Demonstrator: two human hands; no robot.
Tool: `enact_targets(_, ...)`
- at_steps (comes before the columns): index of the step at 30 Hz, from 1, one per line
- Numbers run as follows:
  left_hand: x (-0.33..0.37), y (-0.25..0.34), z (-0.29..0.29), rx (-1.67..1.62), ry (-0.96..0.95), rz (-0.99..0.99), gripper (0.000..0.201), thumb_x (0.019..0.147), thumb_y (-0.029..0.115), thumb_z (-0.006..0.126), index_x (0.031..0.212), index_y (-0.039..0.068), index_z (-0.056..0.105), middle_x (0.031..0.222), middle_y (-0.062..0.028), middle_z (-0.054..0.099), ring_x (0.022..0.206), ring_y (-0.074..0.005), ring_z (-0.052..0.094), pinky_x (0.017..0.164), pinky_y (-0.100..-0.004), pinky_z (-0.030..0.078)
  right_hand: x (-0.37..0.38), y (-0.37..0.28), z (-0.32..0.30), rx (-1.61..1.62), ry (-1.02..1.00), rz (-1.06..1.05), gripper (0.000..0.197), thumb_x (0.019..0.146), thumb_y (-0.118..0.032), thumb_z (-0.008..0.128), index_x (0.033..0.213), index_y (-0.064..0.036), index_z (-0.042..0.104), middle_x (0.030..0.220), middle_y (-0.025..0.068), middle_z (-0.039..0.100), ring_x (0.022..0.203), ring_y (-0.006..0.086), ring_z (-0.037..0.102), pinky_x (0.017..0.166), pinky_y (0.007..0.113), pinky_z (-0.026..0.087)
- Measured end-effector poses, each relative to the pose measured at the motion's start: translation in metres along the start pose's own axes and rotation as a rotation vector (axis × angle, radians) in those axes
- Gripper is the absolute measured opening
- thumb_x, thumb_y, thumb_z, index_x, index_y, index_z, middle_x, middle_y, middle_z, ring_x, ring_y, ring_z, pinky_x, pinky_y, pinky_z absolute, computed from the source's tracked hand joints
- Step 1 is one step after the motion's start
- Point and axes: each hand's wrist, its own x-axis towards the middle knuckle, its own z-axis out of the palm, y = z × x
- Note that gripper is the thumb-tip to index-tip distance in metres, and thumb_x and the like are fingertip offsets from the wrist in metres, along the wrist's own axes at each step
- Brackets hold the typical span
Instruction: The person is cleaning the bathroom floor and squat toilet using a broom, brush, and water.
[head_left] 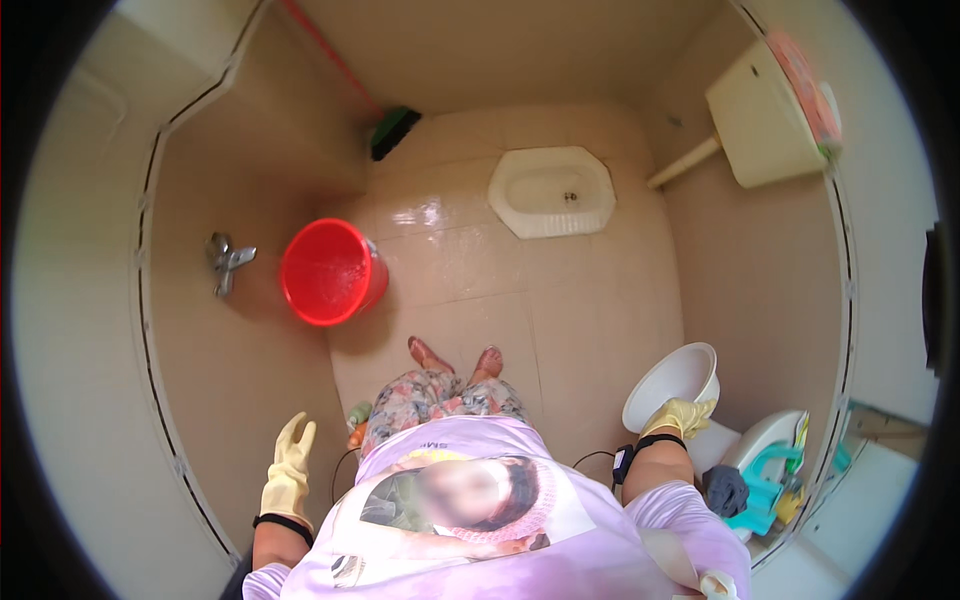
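My left hand (290,468), in a pale yellow rubber glove, hangs at my left side near the wall. Its fingers are stretched out and nothing is in them. At my right side, my right hand (684,416) wears a matching glove and is closed on the rim of a white plastic basin (662,384). The basin is tilted, its mouth facing up and to the left; the fingertips are partly hidden. Ahead to the left, a red bucket (330,272) with some water in it stands on the floor below a chrome wall tap (231,256).
A white squat toilet (555,192) is set in the wet tiled floor (455,262), with a cistern (762,118) on the right wall. A green broom (394,132) with a red handle leans at the far left corner. Turquoise plastic items (765,485) and a dark cloth (726,490) are beside my right arm.
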Motion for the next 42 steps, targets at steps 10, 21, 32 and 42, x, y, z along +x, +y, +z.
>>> enact_targets(10, -0.043, -0.04, -0.034, -0.146, 0.04, -0.151, 0.052, 0.094, 0.041, 0.063, 0.13, 0.004, 0.061, 0.133, -0.0184, 0.06, 0.129, -0.0323, 0.052, 0.109, -0.0384, 0.038, -0.123, -0.138, -0.021, 0.16, -0.284, -0.334, 0.065, 0.094, -0.007, 0.051, 0.153, -0.0235, 0.03, 0.155, 0.0218, 0.029, 0.14, 0.0392, 0.037, 0.114, 0.05, 0.037)
enact_targets(21, -0.085, -0.159, 0.018, -0.247, 0.244, -0.312, 0.051, 0.094, 0.045, 0.057, 0.125, 0.005, 0.063, 0.127, -0.0204, 0.062, 0.122, -0.0339, 0.056, 0.105, -0.0398, 0.043, -0.279, -0.287, 0.025, 0.546, -1.019, -0.933, 0.087, 0.067, 0.022, 0.043, 0.147, -0.0109, 0.036, 0.131, 0.0142, 0.054, 0.113, 0.026, 0.059, 0.096, 0.035, 0.047)
enact_targets(32, -0.179, -0.051, 0.136, -0.454, 0.369, -0.847, 0.048, 0.095, 0.045, 0.053, 0.121, 0.006, 0.065, 0.127, -0.0163, 0.063, 0.124, -0.0322, 0.054, 0.106, -0.04, 0.041, -0.454, -0.362, 0.166, 0.082, -1.186, -1.466, 0.072, 0.075, 0.014, 0.044, 0.142, -0.01, 0.042, 0.125, 0.0113, 0.059, 0.105, 0.026, 0.063, 0.075, 0.035, 0.055)
enact_targets(42, -0.229, 0.033, 0.253, -0.873, 0.761, -1.154, 0.056, 0.092, 0.048, 0.059, 0.124, 0.002, 0.064, 0.128, -0.0236, 0.061, 0.124, -0.0375, 0.054, 0.103, -0.0417, 0.043, -0.5, -0.35, 0.153, -0.362, -1.578, -1.251, 0.057, 0.077, 0.006, 0.049, 0.133, -0.0006, 0.048, 0.114, 0.0185, 0.064, 0.092, 0.0327, 0.067, 0.067, 0.041, 0.058)
